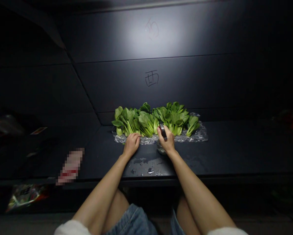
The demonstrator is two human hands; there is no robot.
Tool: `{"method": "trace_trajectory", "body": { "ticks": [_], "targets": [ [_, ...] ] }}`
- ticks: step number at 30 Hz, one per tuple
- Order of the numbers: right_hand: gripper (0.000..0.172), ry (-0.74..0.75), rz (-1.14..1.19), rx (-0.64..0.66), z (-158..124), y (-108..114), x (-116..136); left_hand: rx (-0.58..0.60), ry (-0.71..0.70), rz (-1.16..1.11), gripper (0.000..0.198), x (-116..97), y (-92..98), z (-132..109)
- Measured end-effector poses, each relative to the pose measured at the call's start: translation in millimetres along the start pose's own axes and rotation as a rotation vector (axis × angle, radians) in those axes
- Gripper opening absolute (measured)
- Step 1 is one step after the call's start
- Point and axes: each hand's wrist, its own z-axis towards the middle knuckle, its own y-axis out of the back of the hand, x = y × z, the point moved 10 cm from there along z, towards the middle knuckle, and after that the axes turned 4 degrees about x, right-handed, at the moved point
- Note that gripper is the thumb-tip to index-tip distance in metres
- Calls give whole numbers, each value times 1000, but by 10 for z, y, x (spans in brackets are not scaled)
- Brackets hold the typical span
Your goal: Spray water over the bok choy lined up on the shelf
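A row of green bok choy (146, 122) lies on crinkled clear plastic film (201, 133), leaves toward the back panel and pale stems toward me. My right hand (168, 139) is wrapped round the black-topped neck of a clear spray bottle (160, 148), which stands in front of the bok choy. The trigger end points at the leaves. Further left, my left hand (132, 143) is at the front edge of the film, by the stems. Its fingers are bent together, and whatever is under them is hidden.
The dark shelf (99, 163) has water drops (150, 170) near its front edge. Behind rises a dark panel (117, 85) with a handwritten character. A blurred-out pink and red item (71, 166) is at left. Below it sits a shiny package (26, 195).
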Motion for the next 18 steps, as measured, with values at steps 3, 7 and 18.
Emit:
{"method": "trace_trajectory", "body": {
  "ticks": [3, 7, 18],
  "targets": [
    [35, 20, 24, 22, -21, -65, 74, -34, 27, 33, 25, 96, 119, -33],
    [35, 17, 20, 50, -43, -144, 129, -56, 71, 71, 26, 225, 232, -96],
    [33, 67, 57, 72, -58, -217, 236, -76, 116, 89, 26, 304, 229, -172]
  ]
}}
